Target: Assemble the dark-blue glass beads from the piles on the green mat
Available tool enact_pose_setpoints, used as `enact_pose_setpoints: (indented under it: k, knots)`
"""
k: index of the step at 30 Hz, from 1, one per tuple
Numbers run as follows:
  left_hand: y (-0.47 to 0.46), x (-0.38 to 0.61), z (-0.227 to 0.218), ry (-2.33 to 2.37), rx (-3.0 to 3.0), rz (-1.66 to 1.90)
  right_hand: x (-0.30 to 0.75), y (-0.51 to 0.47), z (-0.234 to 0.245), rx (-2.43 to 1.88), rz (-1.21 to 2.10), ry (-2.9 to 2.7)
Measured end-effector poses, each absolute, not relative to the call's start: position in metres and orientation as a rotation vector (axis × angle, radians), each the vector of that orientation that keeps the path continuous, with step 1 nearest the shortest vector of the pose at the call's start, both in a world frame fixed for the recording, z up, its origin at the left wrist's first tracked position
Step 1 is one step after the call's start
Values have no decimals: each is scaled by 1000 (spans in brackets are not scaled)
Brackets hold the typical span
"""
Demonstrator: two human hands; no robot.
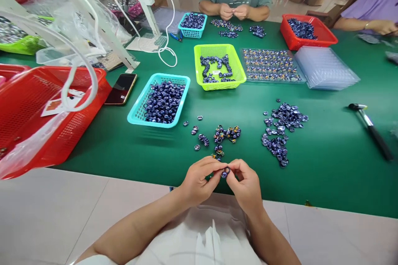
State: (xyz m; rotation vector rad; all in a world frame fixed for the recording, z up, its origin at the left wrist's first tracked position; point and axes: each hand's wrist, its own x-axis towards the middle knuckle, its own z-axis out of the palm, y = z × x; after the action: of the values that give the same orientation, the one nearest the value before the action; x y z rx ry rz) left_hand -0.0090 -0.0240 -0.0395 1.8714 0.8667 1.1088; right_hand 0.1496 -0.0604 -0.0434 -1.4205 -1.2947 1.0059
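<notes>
A small shiny dark-blue ring with a round part on it [224,173] is pinched between the fingertips of my left hand [199,180] and my right hand [246,185], just over the near table edge. Both hands are closed, their tips almost meeting. Right beyond them lies a loose group of assembled dark rings with orange-yellow bits [220,133]. To its left are several round blue caps [204,140]. A bigger heap of flat blue caps [284,118] spreads off to the right. Finer detail of the held ring is too small to make out.
On the green table [326,153] stand a cyan basket of rings [133,116], a lime basket [241,75] and a filled clear tray [270,66]. A black-handled hammer [374,132] lies right. A red basket [83,128] and phone [121,89] sit left. Another person's hands [234,11] work opposite.
</notes>
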Motion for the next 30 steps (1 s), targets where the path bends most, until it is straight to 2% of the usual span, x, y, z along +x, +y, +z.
enact_pose_setpoints:
  k: [5,9,13,16,23,30]
  knots:
    - [-22,-5,-38,805,1939,1030,157,-64,-38,-1475,982,-1379]
    - [-23,-1,-34,777,1945,959,196,-63,-28,-1414,981,-1741]
    - [-20,-5,-32,919,1886,983,271,-55,-32,-1690,418,-1688]
    - [-15,-10,-34,1028,1798,983,322,-41,-48,-1944,215,-1558]
    - [-14,-9,-38,1078,1540,965,319,-24,-81,-1976,302,-1789]
    - [-15,-10,-37,1109,1427,953,269,-52,-73,-1828,394,-1908]
